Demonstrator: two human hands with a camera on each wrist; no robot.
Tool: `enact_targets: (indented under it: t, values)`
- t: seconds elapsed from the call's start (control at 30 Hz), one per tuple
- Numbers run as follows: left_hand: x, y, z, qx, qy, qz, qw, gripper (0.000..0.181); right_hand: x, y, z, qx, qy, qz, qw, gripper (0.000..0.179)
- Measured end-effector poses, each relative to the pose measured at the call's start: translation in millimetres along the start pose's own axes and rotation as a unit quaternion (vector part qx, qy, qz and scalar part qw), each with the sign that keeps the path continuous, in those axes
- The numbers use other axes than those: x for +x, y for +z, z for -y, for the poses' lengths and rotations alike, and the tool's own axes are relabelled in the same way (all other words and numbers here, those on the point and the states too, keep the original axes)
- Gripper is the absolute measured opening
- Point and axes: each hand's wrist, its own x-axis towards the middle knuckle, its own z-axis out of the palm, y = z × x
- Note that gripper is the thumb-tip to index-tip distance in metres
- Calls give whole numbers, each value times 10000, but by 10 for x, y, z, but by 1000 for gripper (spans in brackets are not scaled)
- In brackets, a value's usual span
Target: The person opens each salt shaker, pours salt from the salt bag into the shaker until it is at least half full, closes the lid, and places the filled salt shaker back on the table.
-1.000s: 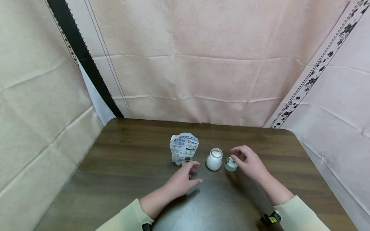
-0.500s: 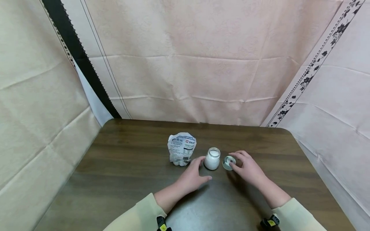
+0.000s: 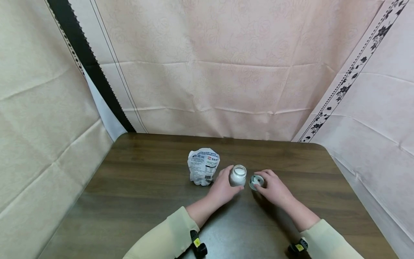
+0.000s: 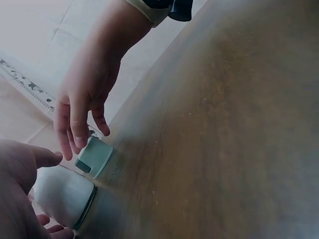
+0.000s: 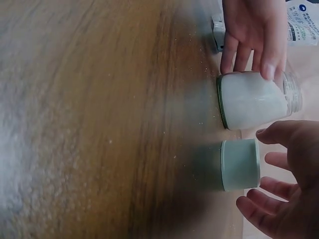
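A glass jar [image 3: 238, 176] of white contents stands uncapped on the wooden table. My left hand [image 3: 223, 187] curves round its left side, and the right wrist view shows the thumb against the glass with fingers behind. Just right of the jar sits a pale green jar lid [image 5: 240, 165], a darker flap on it visible in the left wrist view. Around the lid my right hand [image 3: 275, 189] hovers with loosely bent fingers; the right wrist view shows a gap between them and the lid. Left of the jar is a crumpled white printed bag [image 3: 203, 166].
The brown wooden table [image 3: 145, 172] has rounded far corners. Pale cloth [image 3: 207, 86] hangs behind it and along both sides. Small white grains are scattered on the wood near the jar in both wrist views.
My left hand has moved right and forward from in front of the bag to the jar, its fingers now around it. The right hand has shifted slightly, staying at the lid.
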Motion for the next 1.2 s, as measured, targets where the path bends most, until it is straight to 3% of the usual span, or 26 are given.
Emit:
enact_targets:
  t: [0.53,0.87,1.0,1.1,1.2]
  values:
    - [178,59,51,220,-51,49,9997,67,70,43,-3,-34,342,332,9989,38]
    - [107,55,91,-811,33,100,9966,69,90,51,-5,38,361,316,9988,38]
    - [114,64,112,-1589,5,143,9872,64,95,51,-11,16,291,277,9992,38]
    - [126,72,119,-2340,-97,294,9717,61,96,54,-16,6,286,281,9992,39]
    - [127,72,111,-2813,-130,427,9586,61,95,54,-20,-8,256,292,9992,40]
